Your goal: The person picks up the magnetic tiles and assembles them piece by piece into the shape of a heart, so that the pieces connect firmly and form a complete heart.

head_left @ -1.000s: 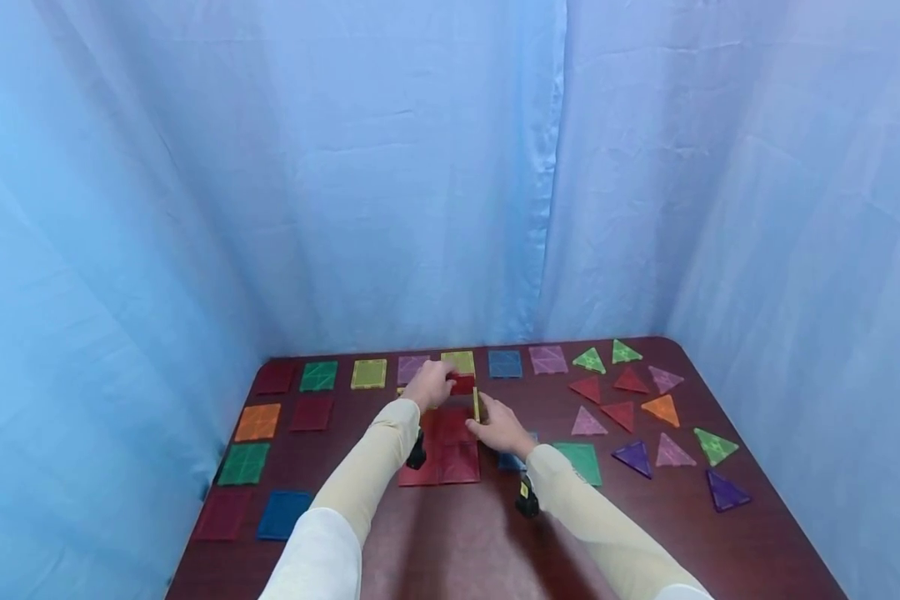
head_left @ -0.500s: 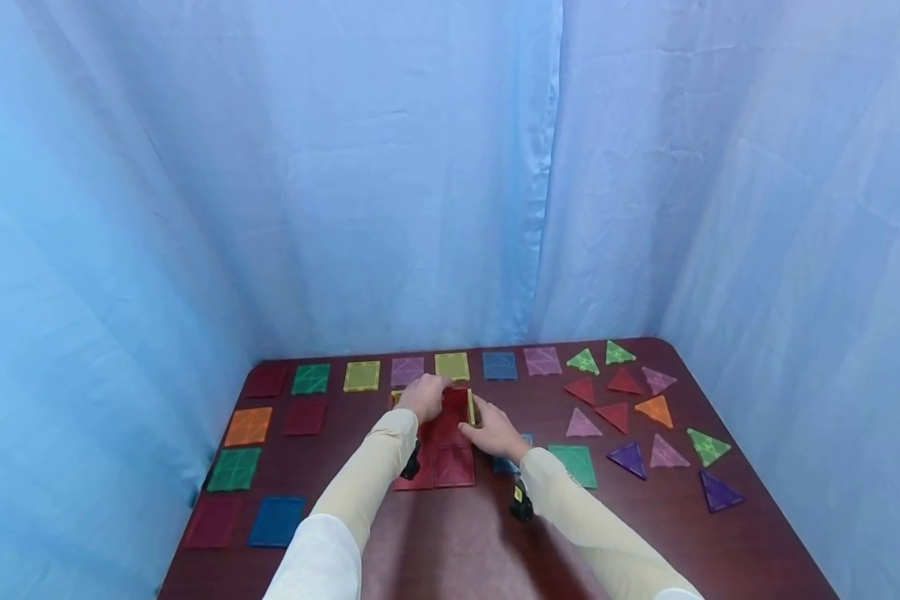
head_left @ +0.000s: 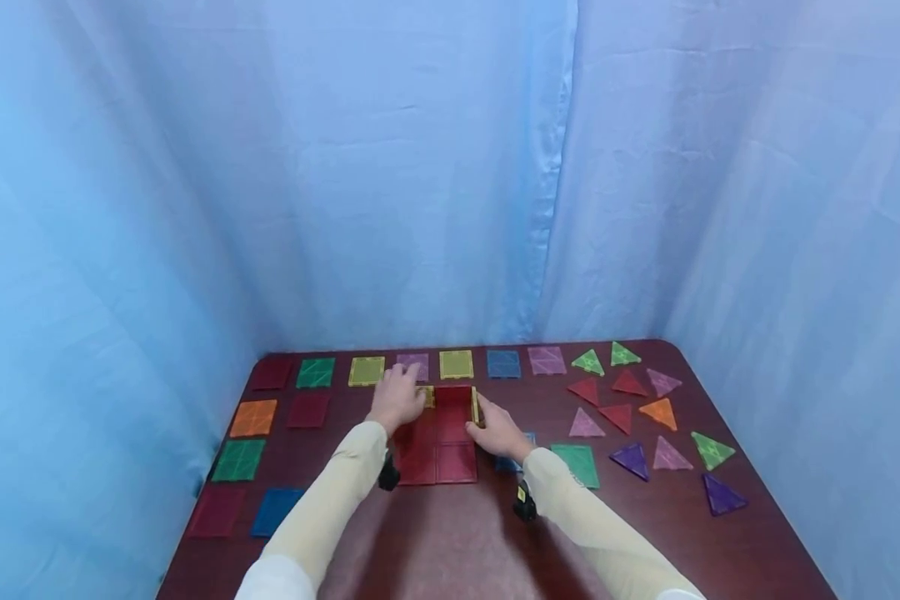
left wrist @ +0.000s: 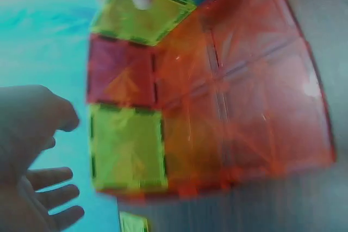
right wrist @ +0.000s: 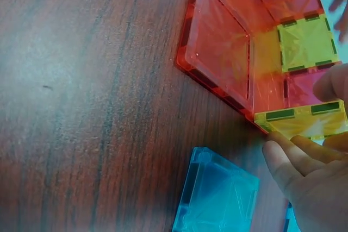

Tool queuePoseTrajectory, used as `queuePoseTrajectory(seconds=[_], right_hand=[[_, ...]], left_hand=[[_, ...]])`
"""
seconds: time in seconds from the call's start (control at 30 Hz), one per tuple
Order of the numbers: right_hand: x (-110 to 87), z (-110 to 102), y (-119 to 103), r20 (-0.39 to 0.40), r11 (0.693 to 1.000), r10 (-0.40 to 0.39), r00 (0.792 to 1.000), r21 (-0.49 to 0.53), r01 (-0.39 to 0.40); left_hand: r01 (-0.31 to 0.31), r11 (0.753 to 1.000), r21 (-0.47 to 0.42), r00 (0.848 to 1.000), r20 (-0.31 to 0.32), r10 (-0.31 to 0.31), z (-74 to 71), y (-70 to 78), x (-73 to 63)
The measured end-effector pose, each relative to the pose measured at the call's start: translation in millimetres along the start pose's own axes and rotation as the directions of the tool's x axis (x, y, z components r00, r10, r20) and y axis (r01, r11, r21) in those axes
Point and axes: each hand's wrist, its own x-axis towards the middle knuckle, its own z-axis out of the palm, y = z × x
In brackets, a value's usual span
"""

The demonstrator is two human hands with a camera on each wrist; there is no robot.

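My R hand (head_left: pixel 499 429) pinches the upright yellow tile (right wrist: pixel 307 120) btwn thumb & fingers, prob. to steady it at right edge of the red base (head_left: pixel 456 465). L hand (head_left: pixel 397 398), fingers spread, holds nothing, near far tile wall (left wrist: pixel 120 71), prob. bracing the corner.

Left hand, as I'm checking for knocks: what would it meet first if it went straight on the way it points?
The purple square tile, it seems: in the head view the left hand points at it. Height is unclear, so the hand may pass over it to the blue curtain.
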Motion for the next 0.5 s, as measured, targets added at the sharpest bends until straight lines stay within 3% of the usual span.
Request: queuePoseTrajectory(seconds=[0.13,0.23,0.37,0.5], right_hand=[[-0.7,6,3,0.022,0.999,0.036,0.999,0.005,-0.036],[-1.3,7,3,0.039,0.998,0.062,0.997,0.026,-0.063],[1.7,5,3,0.028,0.998,0.063,0.998,0.028,-0.064],[4.6,2,1,0.03,0.997,0.072,0.997,0.018,-0.073]], left_hand=[[0.078,0.987,-0.137,0.99,-0.108,-0.093,-16.0,-31.0,-40.8],[0.15,0.981,-0.123,0.976,-0.139,-0.167,-22.6,-58.8,-76.2],[0.239,0.97,-0.044,0.965,-0.099,-0.243,-28.8,-91.7,-118.7],[0.268,0.962,0.045,0.963,-0.044,-0.266,-27.0,-112.3,-150.5]])
